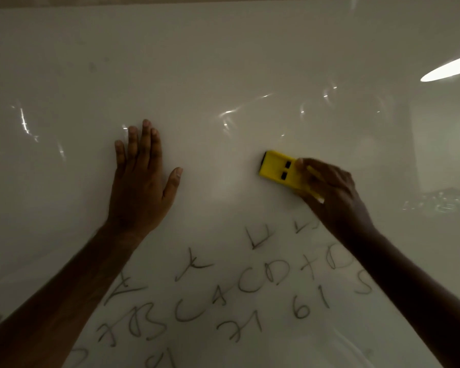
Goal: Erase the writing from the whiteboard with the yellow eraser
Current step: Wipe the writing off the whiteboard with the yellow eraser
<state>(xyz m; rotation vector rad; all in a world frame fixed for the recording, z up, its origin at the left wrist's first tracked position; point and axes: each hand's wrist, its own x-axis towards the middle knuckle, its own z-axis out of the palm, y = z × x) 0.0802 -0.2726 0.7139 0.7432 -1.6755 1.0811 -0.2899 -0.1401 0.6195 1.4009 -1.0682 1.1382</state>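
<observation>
whiteboard (223, 62) looks clean above both hands; writing (250, 288) left below them. right hand (335, 192) fingers (300, 163) grip yellow eraser (276, 170), pressed on board. left hand (141, 181) flat, fingers spread. judging roughly half left.

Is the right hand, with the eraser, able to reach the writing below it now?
Probably yes. The right hand holds the eraser on the whiteboard just above the writing, with nothing between them.
</observation>
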